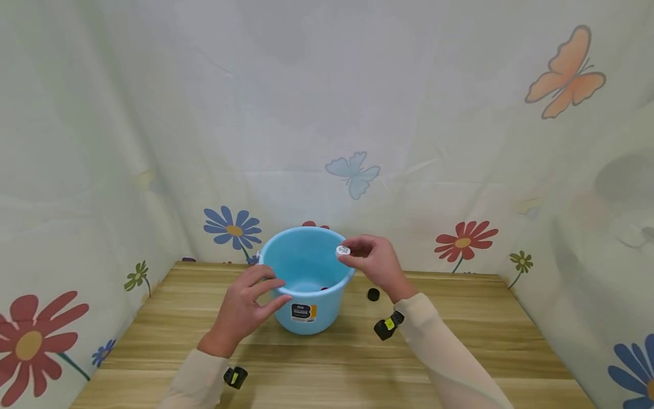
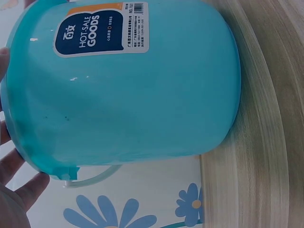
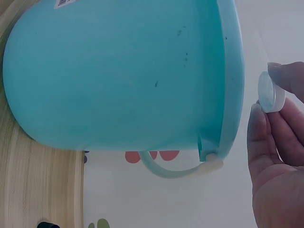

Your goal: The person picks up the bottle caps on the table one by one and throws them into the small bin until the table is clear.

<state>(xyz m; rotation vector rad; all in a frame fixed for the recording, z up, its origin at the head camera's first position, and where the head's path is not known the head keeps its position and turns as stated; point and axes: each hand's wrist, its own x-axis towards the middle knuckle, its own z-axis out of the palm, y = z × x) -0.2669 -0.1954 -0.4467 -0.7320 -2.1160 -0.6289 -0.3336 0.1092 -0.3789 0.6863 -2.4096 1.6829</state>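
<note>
A light blue bucket (image 1: 306,307) with a printed label on its front stands on the wooden table, its mouth facing up. My left hand (image 1: 250,301) rests at its left front rim with fingers spread and relaxed. In the left wrist view, those fingers (image 2: 33,185) lie along the rim. Between thumb and fingers, my right hand (image 1: 378,264) pinches a white bottle cap (image 1: 343,250) at the bucket's right rim; the right wrist view shows this cap (image 3: 271,92) just beyond the rim. Something small and red (image 1: 324,288) lies inside the bucket, mostly hidden by the front wall.
A black cap (image 1: 373,294) lies on the wooden table (image 1: 460,335), right of the bucket. The bucket's handle (image 3: 175,173) hangs down behind it. A pale curtain (image 1: 286,113) printed with flowers and butterflies encloses the table at the back and sides.
</note>
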